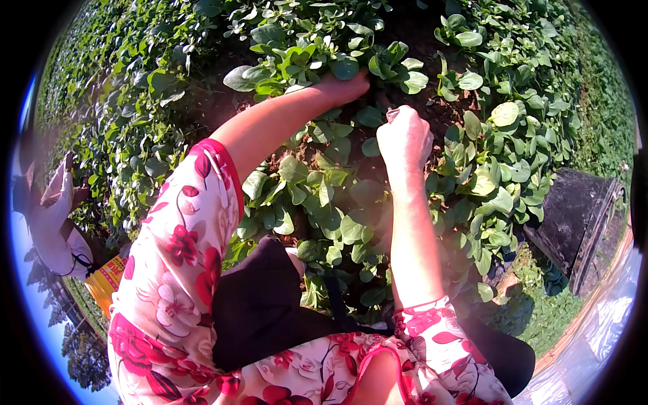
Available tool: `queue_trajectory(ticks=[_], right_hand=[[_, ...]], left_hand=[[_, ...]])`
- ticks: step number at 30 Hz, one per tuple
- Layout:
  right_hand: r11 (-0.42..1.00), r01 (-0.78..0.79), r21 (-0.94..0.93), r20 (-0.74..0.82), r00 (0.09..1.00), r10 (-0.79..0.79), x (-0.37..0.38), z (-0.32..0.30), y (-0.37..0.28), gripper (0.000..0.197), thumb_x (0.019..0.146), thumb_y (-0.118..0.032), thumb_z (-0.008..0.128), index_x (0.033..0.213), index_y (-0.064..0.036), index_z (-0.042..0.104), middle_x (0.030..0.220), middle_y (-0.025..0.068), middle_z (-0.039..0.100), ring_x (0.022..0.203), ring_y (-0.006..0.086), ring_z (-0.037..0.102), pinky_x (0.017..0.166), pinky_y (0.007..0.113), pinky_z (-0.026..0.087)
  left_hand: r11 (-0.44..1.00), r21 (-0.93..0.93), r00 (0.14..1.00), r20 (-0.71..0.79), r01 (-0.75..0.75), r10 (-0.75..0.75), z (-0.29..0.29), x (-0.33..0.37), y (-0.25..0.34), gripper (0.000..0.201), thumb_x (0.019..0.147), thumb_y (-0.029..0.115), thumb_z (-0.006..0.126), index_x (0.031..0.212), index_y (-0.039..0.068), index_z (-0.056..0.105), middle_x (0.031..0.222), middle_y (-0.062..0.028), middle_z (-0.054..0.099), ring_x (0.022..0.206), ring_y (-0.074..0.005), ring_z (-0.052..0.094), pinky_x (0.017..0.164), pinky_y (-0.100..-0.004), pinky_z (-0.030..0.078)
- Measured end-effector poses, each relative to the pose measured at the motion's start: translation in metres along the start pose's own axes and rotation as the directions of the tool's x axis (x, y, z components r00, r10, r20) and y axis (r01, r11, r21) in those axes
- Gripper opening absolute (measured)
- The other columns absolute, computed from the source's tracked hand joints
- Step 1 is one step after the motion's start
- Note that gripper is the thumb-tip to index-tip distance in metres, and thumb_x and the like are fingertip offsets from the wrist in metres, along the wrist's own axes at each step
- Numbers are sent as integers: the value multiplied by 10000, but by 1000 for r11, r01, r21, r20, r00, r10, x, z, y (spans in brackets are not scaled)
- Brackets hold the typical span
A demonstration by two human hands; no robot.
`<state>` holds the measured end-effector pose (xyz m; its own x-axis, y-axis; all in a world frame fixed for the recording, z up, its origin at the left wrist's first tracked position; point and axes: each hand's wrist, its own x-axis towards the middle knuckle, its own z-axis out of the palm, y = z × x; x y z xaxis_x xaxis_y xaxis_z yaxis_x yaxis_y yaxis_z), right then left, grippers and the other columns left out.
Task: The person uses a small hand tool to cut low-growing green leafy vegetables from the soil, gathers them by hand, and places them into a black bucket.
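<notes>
In the head view, two hands work among green leafy plants too many to count: the left hand [349, 88] reaches in at the near edge of one leafy clump [297, 61] at the far middle, its fingers too hidden to tell whether they grip, while the right hand [407, 138], just to the right and nearer, is clenched, and whatever it may hold cannot be made out. One black container [574, 212] lies tilted at right; one yellow container [108, 280] and one other person [57, 219] are at left.
</notes>
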<state>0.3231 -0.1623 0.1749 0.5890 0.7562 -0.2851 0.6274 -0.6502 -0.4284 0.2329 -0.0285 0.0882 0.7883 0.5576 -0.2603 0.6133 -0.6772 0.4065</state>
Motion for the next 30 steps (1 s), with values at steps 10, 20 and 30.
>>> queue_trajectory(ticks=[10,20,30], right_hand=[[984,172,-52,-18,985,-173,16,17,15,121,737,-92,585,833,-64,654,813,186,663,800,368,645,734,440,519],[992,122,-10,-52,991,-122,18,35,5,95,745,-97,583,806,-71,650,808,166,669,789,346,652,719,432,522],[905,406,-126,20,913,-407,2,13,5,96,755,-91,596,843,-76,632,809,127,659,741,337,650,680,431,526]], left_hand=[[993,-21,983,145,115,-111,-5,6,0,295,803,271,459,946,42,577,989,-165,613,932,-332,576,821,-418,451],[900,-318,954,62,297,-293,-38,-17,15,282,798,269,484,921,41,597,929,-152,630,902,-313,595,806,-403,454],[991,0,969,209,-133,130,21,-42,-64,142,754,115,582,864,40,632,877,-130,648,870,-309,633,722,-383,523]])
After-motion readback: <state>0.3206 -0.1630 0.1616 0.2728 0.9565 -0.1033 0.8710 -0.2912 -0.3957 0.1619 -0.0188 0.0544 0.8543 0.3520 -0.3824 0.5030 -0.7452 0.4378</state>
